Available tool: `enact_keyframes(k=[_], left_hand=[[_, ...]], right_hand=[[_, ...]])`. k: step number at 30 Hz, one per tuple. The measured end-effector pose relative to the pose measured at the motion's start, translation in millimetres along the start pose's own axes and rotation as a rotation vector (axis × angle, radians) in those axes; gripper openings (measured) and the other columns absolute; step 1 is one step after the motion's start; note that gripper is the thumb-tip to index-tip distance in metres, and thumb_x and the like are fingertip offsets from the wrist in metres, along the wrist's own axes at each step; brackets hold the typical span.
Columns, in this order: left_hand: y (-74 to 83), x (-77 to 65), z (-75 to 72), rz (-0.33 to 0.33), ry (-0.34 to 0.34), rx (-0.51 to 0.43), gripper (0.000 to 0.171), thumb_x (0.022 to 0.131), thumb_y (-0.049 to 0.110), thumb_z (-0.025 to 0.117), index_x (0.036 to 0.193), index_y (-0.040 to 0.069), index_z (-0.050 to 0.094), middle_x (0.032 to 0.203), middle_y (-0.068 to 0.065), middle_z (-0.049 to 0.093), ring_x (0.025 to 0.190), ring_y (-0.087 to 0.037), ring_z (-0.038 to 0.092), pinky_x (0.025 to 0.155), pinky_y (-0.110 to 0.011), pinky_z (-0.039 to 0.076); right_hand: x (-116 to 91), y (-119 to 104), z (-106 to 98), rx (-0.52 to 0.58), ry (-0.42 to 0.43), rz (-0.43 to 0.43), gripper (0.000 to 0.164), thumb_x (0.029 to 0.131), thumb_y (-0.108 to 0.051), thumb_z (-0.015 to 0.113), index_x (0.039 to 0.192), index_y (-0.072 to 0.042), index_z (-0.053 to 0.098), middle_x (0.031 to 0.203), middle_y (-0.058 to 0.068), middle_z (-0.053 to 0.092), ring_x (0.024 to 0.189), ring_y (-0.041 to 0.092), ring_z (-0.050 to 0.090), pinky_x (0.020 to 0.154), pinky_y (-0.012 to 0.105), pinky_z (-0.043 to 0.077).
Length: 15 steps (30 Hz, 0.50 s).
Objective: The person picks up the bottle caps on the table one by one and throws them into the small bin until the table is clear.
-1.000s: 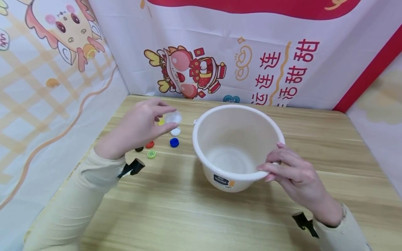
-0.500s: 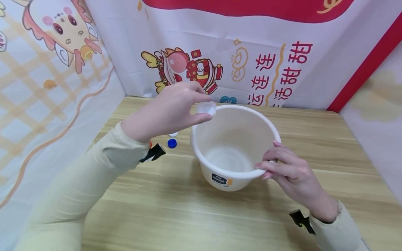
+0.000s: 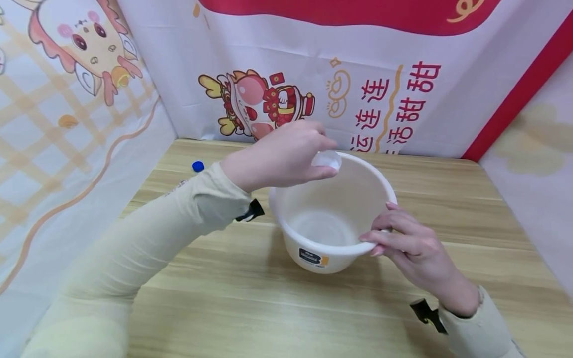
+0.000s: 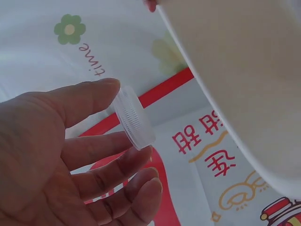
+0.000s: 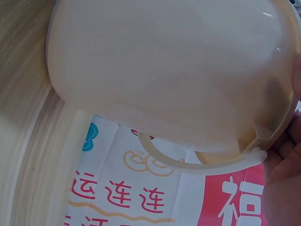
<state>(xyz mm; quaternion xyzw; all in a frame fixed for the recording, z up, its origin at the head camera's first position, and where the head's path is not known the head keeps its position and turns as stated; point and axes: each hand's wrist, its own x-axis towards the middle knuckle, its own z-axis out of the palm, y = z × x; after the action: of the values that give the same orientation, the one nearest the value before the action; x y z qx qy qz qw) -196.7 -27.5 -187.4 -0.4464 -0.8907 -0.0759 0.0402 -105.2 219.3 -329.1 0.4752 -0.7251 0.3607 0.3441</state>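
Observation:
My left hand [image 3: 284, 155] pinches a translucent plastic cap [image 4: 134, 117] between thumb and fingers. Ridges run round the cap's side in the left wrist view. Hand and cap are above the far left rim of a white plastic bucket [image 3: 333, 251], which stands tilted on the table. On the bucket's near right rim, my right hand [image 3: 412, 243] grips with thumb and fingers. The bucket's inside shows nothing in it in the head view. A curved bucket handle [image 5: 202, 165] hangs along its outer side in the right wrist view.
A blue cap [image 3: 198, 166] lies on the wooden table [image 3: 250, 308] at the back left, beyond my left sleeve [image 3: 179, 219], which hides part of the tabletop. Printed cloth walls [image 3: 268, 44] stand behind and on both sides.
My left hand has carried the translucent cap rightward from beside the several coloured caps to above the bucket's rim. My left arm now covers most of those caps. The right hand keeps its grip.

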Motion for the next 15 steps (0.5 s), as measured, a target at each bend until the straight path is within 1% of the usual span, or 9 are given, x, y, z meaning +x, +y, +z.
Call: enact_keyframes(k=[4,8,10,15], left_hand=[[1.8,7.6,5.5,0.022,-0.015,0.027,0.049,0.094,0.041,0.066,0.128,0.006,0.067,0.107,-0.010,0.060,0.096,-0.022,0.055,0.085,-0.037,0.046],[2.9,12.0,7.7,0.031,-0.029,0.051,0.046,0.094,0.043,0.065,0.123,0.008,0.070,0.104,-0.008,0.060,0.095,-0.021,0.054,0.084,-0.037,0.046],[3.2,13.2,8.2,0.027,-0.037,0.057,0.044,0.094,0.044,0.065,0.121,0.009,0.071,0.103,-0.007,0.060,0.093,-0.020,0.054,0.082,-0.036,0.045],[3.6,15.5,9.5,0.007,-0.054,0.053,0.045,0.094,0.045,0.065,0.123,0.010,0.071,0.102,-0.005,0.058,0.092,-0.020,0.052,0.080,-0.034,0.044]], right_hand=[[-0.7,1.1,0.5,-0.003,-0.006,0.000,0.032,0.094,-0.032,0.062,0.092,-0.004,0.077,0.087,0.011,0.065,0.085,0.022,0.058,0.110,0.042,0.037],[-1.2,1.3,0.1,-0.005,-0.014,0.007,0.032,0.094,-0.033,0.061,0.093,-0.005,0.077,0.087,0.010,0.065,0.085,0.022,0.057,0.110,0.042,0.036],[-1.2,1.4,-0.1,-0.005,-0.017,0.009,0.032,0.093,-0.033,0.061,0.093,-0.005,0.077,0.087,0.010,0.065,0.086,0.022,0.057,0.110,0.042,0.036],[-1.0,1.6,-0.4,-0.004,-0.015,0.006,0.032,0.093,-0.032,0.062,0.093,-0.004,0.077,0.087,0.010,0.065,0.085,0.022,0.057,0.110,0.042,0.037]])
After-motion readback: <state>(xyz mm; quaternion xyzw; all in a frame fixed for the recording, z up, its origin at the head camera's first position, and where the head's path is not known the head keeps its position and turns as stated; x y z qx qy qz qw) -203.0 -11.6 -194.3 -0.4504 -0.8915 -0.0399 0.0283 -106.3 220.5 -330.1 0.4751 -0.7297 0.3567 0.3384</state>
